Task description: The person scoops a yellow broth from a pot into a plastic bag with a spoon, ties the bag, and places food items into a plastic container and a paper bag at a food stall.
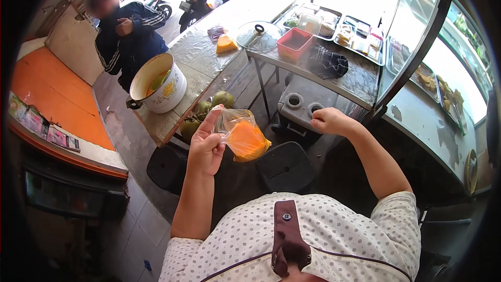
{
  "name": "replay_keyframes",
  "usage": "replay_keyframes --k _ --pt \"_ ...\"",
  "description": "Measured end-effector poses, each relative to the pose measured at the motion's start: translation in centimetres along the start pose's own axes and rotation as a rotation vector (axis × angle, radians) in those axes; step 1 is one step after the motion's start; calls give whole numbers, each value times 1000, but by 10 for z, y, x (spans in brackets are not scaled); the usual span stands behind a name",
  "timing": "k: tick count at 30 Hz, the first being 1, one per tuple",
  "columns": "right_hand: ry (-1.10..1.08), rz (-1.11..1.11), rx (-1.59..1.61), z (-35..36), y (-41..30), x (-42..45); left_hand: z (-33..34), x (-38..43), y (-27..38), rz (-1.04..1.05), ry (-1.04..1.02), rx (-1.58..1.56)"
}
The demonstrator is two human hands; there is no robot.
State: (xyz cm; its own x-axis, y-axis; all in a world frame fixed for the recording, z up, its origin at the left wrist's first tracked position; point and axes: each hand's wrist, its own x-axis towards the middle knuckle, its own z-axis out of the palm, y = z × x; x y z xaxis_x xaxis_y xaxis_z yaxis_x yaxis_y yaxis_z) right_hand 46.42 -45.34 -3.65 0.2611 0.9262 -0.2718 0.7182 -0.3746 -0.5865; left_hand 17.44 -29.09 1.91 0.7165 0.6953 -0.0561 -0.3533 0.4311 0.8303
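My left hand (pixel 206 143) pinches the gathered neck of a clear plastic bag (pixel 235 115). Orange liquid (pixel 246 139) fills the lower part of the bag, which hangs tilted in the air in front of my chest. To the right, my right hand (pixel 332 120) is raised apart from the bag, its fingers curled together; nothing shows in them. A similar tied bag of orange contents (pixel 226 44) lies on the long table (pixel 199 56). Nearer on that table stands a white enamel pot (pixel 164 86) with a flower print and a green ladle or scoop (pixel 159 81) inside.
A metal side table (pixel 362 82) bears a glass lid (pixel 260 38), a pink plastic container (pixel 294 43), a dark cloth (pixel 328 62) and trays of packed food (pixel 360 37). Below are green coconuts (pixel 223 99), black stools (pixel 287 166) and a grey cooler box (pixel 303 96). A person (pixel 131 35) stands beyond the pot.
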Motion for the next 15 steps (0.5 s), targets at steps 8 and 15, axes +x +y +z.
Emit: replay_keyframes --k 8,15 --pt "244 -47 -127 -35 61 68 12 21 0 -7 -8 32" --pt "395 0 -152 -83 45 139 -1 36 15 10 7 55"
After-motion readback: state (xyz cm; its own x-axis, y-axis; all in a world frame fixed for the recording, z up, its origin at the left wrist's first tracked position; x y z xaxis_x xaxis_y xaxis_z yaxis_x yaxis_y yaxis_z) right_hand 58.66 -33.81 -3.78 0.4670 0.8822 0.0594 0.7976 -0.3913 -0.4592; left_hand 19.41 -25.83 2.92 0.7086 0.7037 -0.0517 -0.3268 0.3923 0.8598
